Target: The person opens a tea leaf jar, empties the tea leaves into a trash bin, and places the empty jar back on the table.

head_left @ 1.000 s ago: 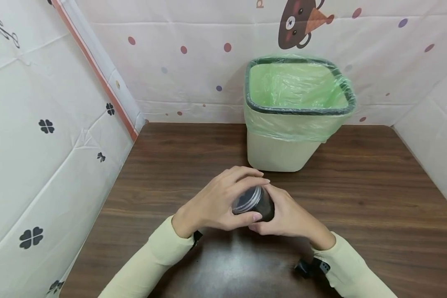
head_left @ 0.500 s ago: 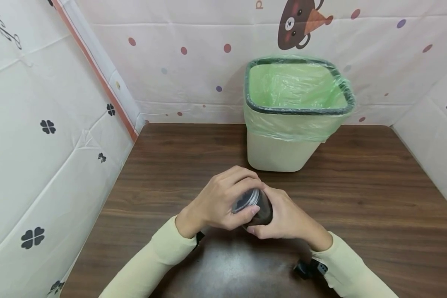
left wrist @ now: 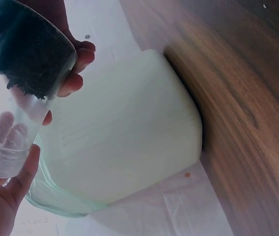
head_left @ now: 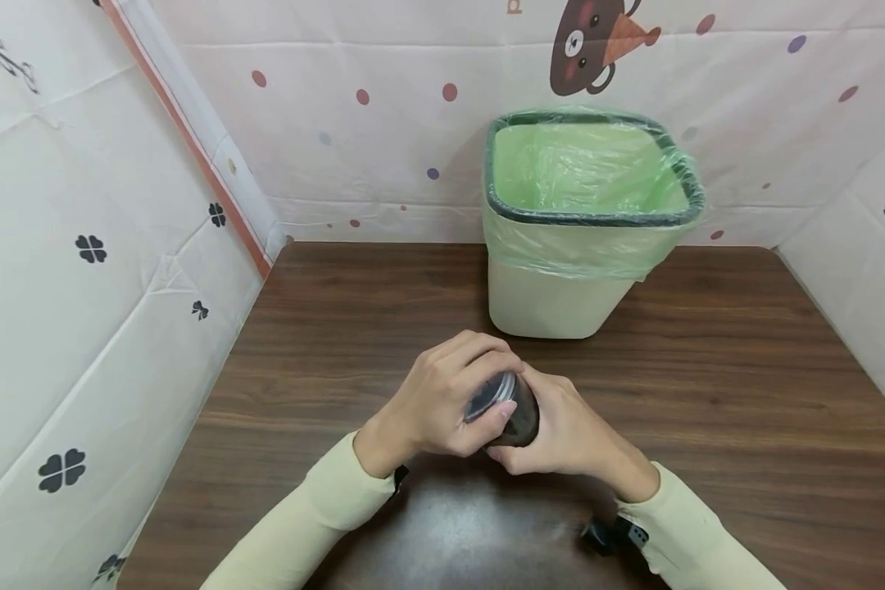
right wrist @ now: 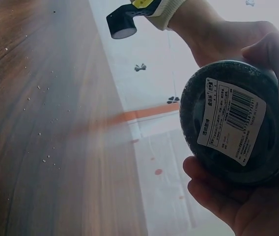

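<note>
A clear jar [head_left: 522, 416] with dark, flaky contents is held tilted over the table, its clear ridged lid toward the left. My left hand [head_left: 450, 397] grips the lid end, fingers over the far side and thumb on the near side. Around the base end curl the fingers and thumb of my right hand [head_left: 568, 426]. The left wrist view shows the dark contents [left wrist: 31, 54] gathered toward the jar's base, with clear space near the lid [left wrist: 4, 160]. On the base, a white barcode label [right wrist: 233, 120] faces the right wrist camera.
A pale bin [head_left: 553, 299] lined with a green bag [head_left: 583, 172] stands behind the hands, near the back wall. Brown wood-grain table [head_left: 324, 328] lies beneath. Small pale specks [right wrist: 39, 88] dot the surface in the right wrist view. Printed sheets [head_left: 361, 147] cover the walls.
My left thumb has moved up along the lid, and my right thumb has slid slightly lower and left. The jar has shifted slightly left between the hands; the bin is unmoved.
</note>
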A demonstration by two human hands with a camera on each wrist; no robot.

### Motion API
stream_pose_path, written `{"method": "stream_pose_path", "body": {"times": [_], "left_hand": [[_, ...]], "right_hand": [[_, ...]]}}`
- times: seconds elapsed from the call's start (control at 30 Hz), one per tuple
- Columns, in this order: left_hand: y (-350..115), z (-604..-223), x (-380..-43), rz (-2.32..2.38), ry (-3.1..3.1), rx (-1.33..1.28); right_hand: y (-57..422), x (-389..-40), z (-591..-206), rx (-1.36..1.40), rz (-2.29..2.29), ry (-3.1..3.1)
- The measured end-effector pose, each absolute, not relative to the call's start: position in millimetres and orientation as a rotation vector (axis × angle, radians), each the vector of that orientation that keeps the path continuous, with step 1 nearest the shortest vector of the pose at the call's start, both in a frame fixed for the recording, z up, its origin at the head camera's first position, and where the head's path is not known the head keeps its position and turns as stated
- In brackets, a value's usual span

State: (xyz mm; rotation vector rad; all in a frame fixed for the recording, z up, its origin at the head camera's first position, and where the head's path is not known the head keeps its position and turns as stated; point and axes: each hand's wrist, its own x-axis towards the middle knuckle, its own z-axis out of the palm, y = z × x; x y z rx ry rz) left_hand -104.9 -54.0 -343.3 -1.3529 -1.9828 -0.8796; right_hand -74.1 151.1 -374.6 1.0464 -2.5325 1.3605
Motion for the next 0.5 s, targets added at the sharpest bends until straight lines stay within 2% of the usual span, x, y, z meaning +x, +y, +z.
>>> {"method": "stream_pose_path", "body": {"times": [0.5], "left_hand": [[-47.5,-344.1,-98.3,-0.798,-2.084,-1.239]], "right_hand": [[152.9,-70.9,-379.0,0.96,1.253,-2.478]]}}
